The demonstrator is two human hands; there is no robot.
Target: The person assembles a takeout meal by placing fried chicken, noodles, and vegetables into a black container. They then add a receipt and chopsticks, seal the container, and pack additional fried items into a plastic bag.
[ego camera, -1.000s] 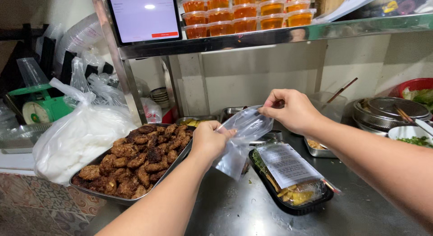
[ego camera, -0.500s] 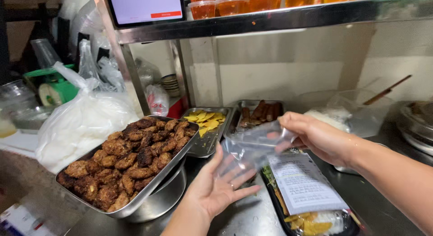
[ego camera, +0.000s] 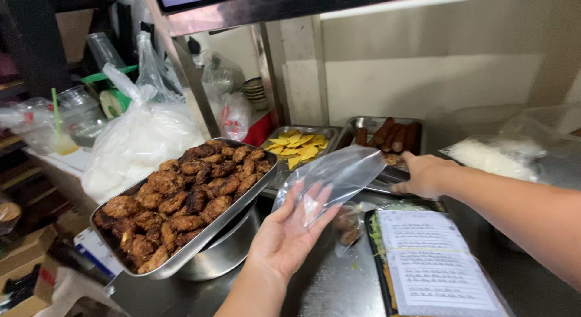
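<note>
The left hand (ego camera: 289, 235) comes up from the bottom edge, forearm angled up and to the right, palm turned up and fingers spread wide, with a clear plastic bag (ego camera: 330, 178) lying across the fingertips. The bag rests on the open hand more than it is gripped; the thumb sits off to the left and does not pinch it. The bag slants up and right from that hand, over the gap between the meat tray (ego camera: 181, 202) and the black box (ego camera: 436, 265). The right arm reaches in from the right edge, forearm nearly level, wrist bent down, and the right hand (ego camera: 426, 175) sits knuckles up at the near rim of the sausage tray (ego camera: 387, 135). Its fingers curl under, close to the bag's far corner, but from here I cannot tell whether they have hold of the bag, the rim or nothing. The meat tray, heaped with brown fried patties, rests tilted on a steel bowl (ego camera: 227, 253) to the left of the left hand. Behind the bag lies a small tray of yellow slices (ego camera: 296, 147). The black box, beside the left wrist, carries a paper slip (ego camera: 433, 259) on its lid. A white bag (ego camera: 142, 141) bulges behind the meat tray.
</note>
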